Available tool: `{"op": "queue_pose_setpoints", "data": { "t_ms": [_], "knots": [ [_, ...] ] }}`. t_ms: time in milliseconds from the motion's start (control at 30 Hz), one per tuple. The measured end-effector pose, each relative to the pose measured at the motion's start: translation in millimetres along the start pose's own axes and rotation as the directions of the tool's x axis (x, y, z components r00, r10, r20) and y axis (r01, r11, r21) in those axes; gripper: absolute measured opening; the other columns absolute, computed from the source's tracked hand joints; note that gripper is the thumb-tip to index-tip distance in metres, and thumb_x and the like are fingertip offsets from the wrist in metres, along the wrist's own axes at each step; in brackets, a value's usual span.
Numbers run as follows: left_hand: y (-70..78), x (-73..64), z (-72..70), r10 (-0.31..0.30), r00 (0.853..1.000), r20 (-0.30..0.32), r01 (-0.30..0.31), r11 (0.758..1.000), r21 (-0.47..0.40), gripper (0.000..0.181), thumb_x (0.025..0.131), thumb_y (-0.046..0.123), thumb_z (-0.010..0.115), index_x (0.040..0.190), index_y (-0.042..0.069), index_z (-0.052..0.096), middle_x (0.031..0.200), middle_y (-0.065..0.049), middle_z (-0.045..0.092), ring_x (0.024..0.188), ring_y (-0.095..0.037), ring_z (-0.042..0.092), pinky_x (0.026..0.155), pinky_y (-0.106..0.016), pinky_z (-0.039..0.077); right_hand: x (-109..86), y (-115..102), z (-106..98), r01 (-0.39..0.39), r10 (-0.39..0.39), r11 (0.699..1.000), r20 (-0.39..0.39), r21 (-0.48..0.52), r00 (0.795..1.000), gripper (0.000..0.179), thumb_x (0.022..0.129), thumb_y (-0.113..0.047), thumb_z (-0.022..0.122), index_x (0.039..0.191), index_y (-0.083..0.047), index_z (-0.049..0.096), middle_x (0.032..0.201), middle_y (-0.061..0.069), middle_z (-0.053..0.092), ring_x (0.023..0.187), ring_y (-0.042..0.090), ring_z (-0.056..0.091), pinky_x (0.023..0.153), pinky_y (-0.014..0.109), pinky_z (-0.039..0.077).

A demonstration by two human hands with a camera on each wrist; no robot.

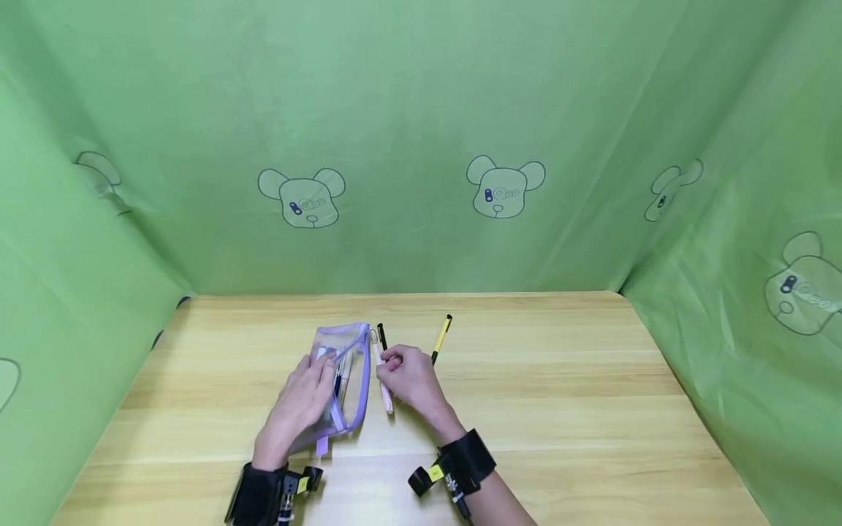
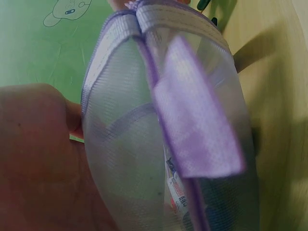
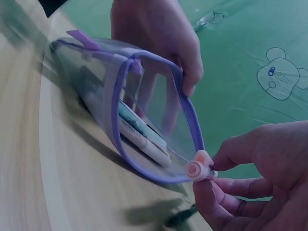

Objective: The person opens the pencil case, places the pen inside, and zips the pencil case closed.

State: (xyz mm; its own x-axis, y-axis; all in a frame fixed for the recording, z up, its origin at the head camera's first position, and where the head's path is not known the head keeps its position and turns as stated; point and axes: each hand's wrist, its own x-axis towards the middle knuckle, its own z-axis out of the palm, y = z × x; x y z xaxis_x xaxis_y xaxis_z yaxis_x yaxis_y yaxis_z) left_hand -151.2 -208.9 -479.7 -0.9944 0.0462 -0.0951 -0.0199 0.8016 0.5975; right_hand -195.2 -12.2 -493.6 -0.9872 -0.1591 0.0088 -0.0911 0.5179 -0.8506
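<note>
A see-through mesh pencil pouch with purple trim lies at the middle left of the table, its mouth open to the right. My left hand holds it along the upper rim, thumb and fingers on either side of the mesh. Inside, a white pen and a teal one show through the opening. Thumb and fingers of my right hand pinch a pale pink pen just right of the pouch's mouth. In the right wrist view, the pink pen's end points at the camera, beside the rim.
Beyond my right hand lie a black pen and a yellow pen with dark ends, partly hidden by the hand. Green cloth with bear prints stands around the wooden table at the back and sides.
</note>
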Motion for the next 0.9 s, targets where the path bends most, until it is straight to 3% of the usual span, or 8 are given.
{"op": "queue_pose_setpoints", "data": {
  "t_ms": [333,733,900],
  "knots": [
    [1.3,1.6,0.3,-0.009,1.0,0.008,0.009,1.0,0.006,0.062,0.108,0.039,0.014,0.152,0.0,0.033,0.155,-0.037,0.014,0.135,-0.059,0.018,0.107,-0.073,0.019,3.3,-13,23,-0.038,0.039,0.999,0.058,-0.016,0.998,0.023,0.079,-0.012,0.073,0.1,-0.003,0.074,0.072,-0.004,0.067,0.057,0.007,0.059,0.049,0.019,0.051],
    [2.3,2.3,-0.3,-0.012,1.0,0.008,0.012,1.0,-0.001,0.059,0.108,0.036,0.017,0.152,0.0,0.035,0.153,-0.04,0.017,0.134,-0.06,0.02,0.107,-0.073,0.021,9.4,-24,43,-0.031,0.032,0.999,0.037,-0.021,0.999,0.025,0.079,-0.011,0.074,0.102,0.001,0.075,0.066,-0.003,0.066,0.05,0.005,0.059,0.043,0.018,0.052],
    [2.1,2.4,0.3,-0.02,1.0,0.004,0.02,1.0,-0.004,0.059,0.108,0.035,0.018,0.152,-0.001,0.035,0.151,-0.041,0.018,0.134,-0.06,0.021,0.107,-0.073,0.021,9.5,-26,49,-0.061,0.057,0.996,0.061,0.065,0.996,0.024,0.082,-0.009,0.074,0.103,0.004,0.073,0.069,0.002,0.069,0.05,0.012,0.065,0.043,0.02,0.056]
  ]
}}
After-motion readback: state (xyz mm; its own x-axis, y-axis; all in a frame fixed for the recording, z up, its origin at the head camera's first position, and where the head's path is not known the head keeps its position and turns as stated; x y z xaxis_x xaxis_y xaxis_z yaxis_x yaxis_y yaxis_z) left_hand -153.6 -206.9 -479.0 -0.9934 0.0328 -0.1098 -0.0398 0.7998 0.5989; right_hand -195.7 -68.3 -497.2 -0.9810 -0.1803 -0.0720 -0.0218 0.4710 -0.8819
